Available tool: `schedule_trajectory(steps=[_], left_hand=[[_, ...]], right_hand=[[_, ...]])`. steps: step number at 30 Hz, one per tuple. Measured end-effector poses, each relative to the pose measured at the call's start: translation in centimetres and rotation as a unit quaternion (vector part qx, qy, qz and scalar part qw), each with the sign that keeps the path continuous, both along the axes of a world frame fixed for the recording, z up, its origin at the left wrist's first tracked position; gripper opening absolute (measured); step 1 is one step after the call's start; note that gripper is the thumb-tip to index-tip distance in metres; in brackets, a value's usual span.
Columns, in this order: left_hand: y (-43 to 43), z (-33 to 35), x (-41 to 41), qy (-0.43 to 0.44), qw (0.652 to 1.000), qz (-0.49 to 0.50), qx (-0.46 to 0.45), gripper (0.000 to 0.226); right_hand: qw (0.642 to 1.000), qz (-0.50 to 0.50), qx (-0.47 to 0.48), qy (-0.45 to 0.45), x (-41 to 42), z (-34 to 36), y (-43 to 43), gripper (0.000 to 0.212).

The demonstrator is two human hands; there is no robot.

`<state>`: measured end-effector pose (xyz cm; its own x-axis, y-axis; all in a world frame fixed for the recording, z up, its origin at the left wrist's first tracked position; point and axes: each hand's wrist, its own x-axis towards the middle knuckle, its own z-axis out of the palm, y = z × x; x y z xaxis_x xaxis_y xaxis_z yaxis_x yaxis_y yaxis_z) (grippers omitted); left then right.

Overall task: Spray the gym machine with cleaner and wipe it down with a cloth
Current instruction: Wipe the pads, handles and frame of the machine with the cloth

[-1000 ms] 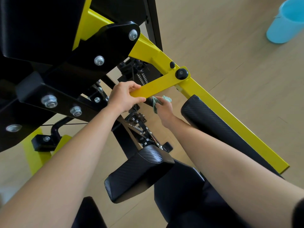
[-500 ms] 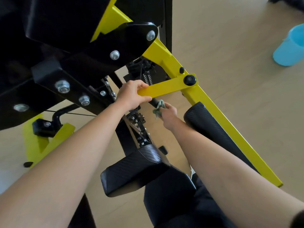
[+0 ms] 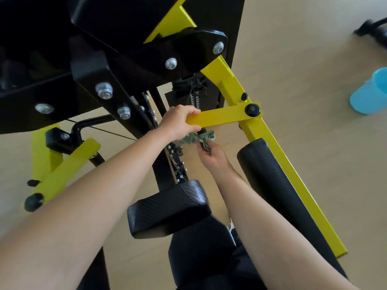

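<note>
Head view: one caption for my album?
Left hand grips the yellow lever; right hand holds a cloth just beneath.

1. Bright, soft, even light; floor (image 3: 303,101) right of the right hand (image 3: 211,156) pale, shadows faint.
2. Black frame (image 3: 83,49) above the left hand (image 3: 178,122) nearly featureless; its bolts (image 3: 104,91) glint.
3. Yellow bar (image 3: 219,118) gripped by that hand evenly lit.
4. Cloth (image 3: 196,139) held in the right hand smeared; left forearm (image 3: 73,216) blurs below.

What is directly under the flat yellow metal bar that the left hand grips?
Under the flat yellow metal bar a crumpled green patterned cloth shows, held by the right hand. Whatever lies beneath the cloth is covered.
</note>
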<state>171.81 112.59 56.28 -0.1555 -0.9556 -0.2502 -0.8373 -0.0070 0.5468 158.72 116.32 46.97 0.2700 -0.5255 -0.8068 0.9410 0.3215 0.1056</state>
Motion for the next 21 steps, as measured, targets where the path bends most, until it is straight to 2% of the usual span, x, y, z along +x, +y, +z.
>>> schedule_trajectory(steps=[5,7,11,13,16,21], left_hand=[[1.9,-0.2,0.7,0.004,0.999,-0.024,0.024,0.064],[2.7,-0.4,0.9,0.016,0.999,-0.031,0.035,0.065],[4.1,-0.2,1.5,-0.004,1.0,-0.026,0.005,0.059],[5.0,0.6,1.7,0.012,1.0,0.006,-0.003,0.055],[6.7,2.3,2.3,0.084,0.995,0.048,-0.008,0.05],[10.5,5.6,3.9,0.247,0.965,0.091,0.008,0.042]], right_hand=[[0.993,0.064,0.025,0.099,-0.9,-2.7,0.5,0.042],[0.992,0.066,-0.004,0.105,-1.3,-1.4,1.3,0.038],[0.98,0.092,-0.094,0.147,-2.3,2.6,3.9,0.014],[0.964,0.124,-0.133,0.197,-2.9,4.4,5.3,0.016],[0.916,0.184,-0.209,0.288,-3.7,6.7,7.0,0.024],[0.787,0.271,-0.348,0.432,-3.1,10.9,7.8,0.02]])
